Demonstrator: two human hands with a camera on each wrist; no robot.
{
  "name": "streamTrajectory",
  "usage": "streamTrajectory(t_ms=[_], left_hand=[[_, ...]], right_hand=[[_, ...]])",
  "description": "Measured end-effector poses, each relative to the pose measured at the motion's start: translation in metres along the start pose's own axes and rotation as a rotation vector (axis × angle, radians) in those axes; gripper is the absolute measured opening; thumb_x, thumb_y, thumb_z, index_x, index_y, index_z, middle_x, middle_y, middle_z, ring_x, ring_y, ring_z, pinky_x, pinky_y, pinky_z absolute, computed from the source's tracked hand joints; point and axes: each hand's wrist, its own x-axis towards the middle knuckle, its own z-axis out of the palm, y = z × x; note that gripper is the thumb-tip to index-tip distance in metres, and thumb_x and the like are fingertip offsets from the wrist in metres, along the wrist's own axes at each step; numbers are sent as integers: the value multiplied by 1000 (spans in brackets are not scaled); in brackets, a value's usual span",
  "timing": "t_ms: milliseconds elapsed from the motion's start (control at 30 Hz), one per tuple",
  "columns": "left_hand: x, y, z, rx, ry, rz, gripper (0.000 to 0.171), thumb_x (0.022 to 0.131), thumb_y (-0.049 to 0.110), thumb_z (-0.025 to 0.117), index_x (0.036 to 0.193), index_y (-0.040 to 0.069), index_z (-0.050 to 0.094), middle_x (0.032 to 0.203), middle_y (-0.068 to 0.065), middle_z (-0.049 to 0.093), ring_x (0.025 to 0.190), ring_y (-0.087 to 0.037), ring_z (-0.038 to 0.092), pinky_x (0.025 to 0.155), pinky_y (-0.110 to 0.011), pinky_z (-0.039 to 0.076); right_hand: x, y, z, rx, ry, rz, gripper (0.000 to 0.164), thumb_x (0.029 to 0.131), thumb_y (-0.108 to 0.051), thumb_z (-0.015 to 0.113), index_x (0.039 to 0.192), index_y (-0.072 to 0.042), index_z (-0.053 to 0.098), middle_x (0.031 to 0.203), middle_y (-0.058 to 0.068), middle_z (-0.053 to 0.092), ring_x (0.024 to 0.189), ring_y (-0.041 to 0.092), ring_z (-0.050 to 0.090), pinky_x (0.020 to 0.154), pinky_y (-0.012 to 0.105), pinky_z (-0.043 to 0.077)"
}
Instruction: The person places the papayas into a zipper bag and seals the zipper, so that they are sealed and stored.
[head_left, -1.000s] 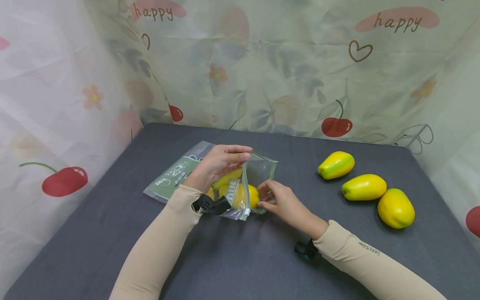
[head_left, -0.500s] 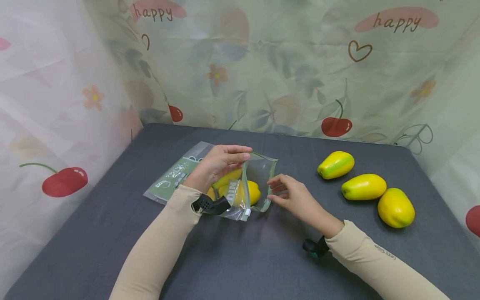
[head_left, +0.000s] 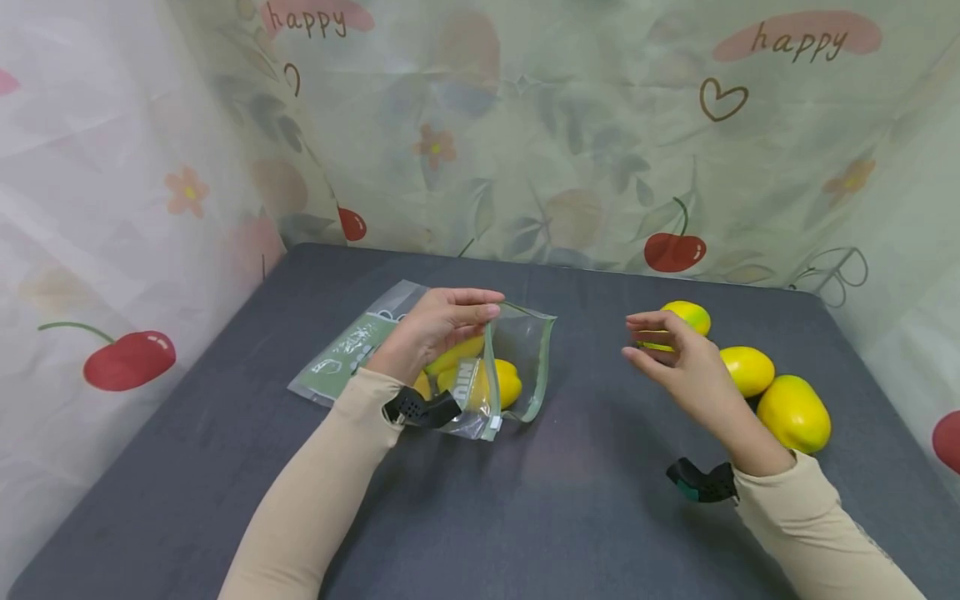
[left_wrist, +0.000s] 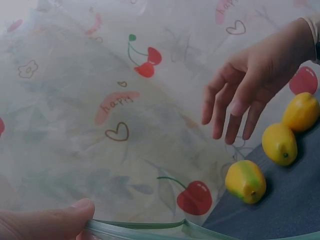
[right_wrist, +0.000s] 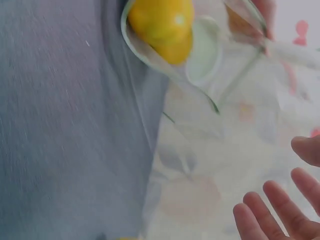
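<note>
Patterned cloth (head_left: 525, 167) is filling the upper frame of the head view, behind a dark table (head_left: 487, 517) spanning the lower part. A clear zip bag (head_left: 348, 354) is lying left of centre, yellow fruit (head_left: 510, 385) showing inside. Near centre, the left hand (head_left: 438, 325) is pinching the bag's mouth; right of centre, the right hand (head_left: 693, 367) is hovering, fingers released, near three yellow fruits (head_left: 793, 412) sitting at right.

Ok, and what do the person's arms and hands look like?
The left hand and right hand wear no gloves. The left sleeve and right sleeve are beige. The left wristband and right wristband are black, the right with a green patch.
</note>
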Motion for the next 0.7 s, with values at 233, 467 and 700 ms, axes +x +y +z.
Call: streamTrajectory(t_ms=[233,467,700], left_hand=[[-1,0,-1,-7,0,4,33,90,8,68,122,1,65,96,2,67,76,-9,60,74,-19,56],[-2,-1,-3,-12,2,8,33,90,8,68,122,1,65,98,1,66,76,-9,60,72,-18,55],[-3,0,-2,-20,6,9,33,90,7,68,122,0,65,94,2,67,74,-9,60,71,-18,55]], right_hand=[[-12,13,-30,-108,163,16,44,94,-27,64,131,-7,51,131,12,56,118,33,56,82,5,47],[-24,35,-57,-211,268,130,54,95,-40,58,141,-15,45,140,11,52,123,25,51,95,17,48],[-40,62,-72,-242,286,277,61,98,-44,51,148,-13,36,148,17,43,130,41,43,102,58,39]])
